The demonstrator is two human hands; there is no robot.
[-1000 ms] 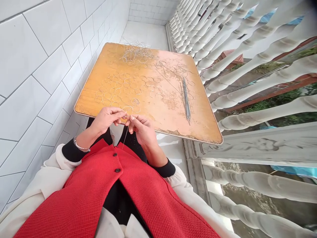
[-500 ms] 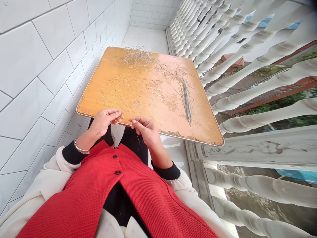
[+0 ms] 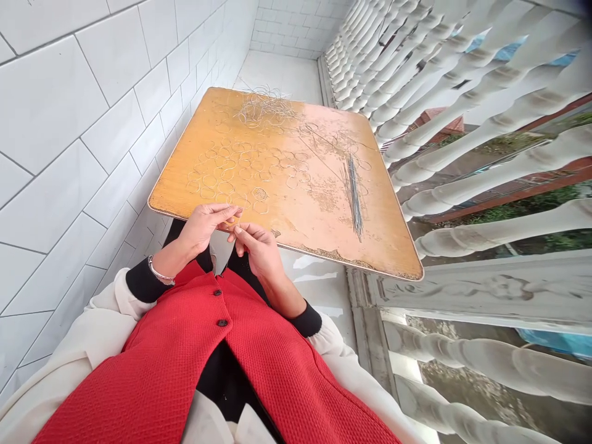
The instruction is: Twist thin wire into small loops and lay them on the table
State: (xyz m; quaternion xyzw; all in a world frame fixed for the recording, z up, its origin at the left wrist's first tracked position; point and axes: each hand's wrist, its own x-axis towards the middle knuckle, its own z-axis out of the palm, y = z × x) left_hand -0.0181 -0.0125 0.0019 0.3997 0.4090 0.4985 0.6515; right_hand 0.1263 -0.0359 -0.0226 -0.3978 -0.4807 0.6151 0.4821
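Both hands meet over the near edge of a worn wooden table (image 3: 314,213). My left hand (image 3: 206,227) is closed in a pinch on a thin wire (image 3: 240,217). Close beside it, slightly lower and to the right, my right hand (image 3: 256,245) pinches the same wire, its fingers curled. Most of the wire is hidden by the fingers. Just beyond the hands, many thin wire rings (image 3: 226,174) lie spread over the table. A small round patterned piece (image 3: 259,194) lies among the nearest rings.
A bundle of straight grey wires (image 3: 354,197) lies on the table's right side. At the far edge sits a tangled heap of wire (image 3: 266,108). A white tiled wall (image 3: 55,148) runs along the left, and a white balustrade (image 3: 490,231) along the right.
My right hand has moved left, closer to my left hand. The wire end that hung below my right hand no longer shows. The view has shifted slightly.
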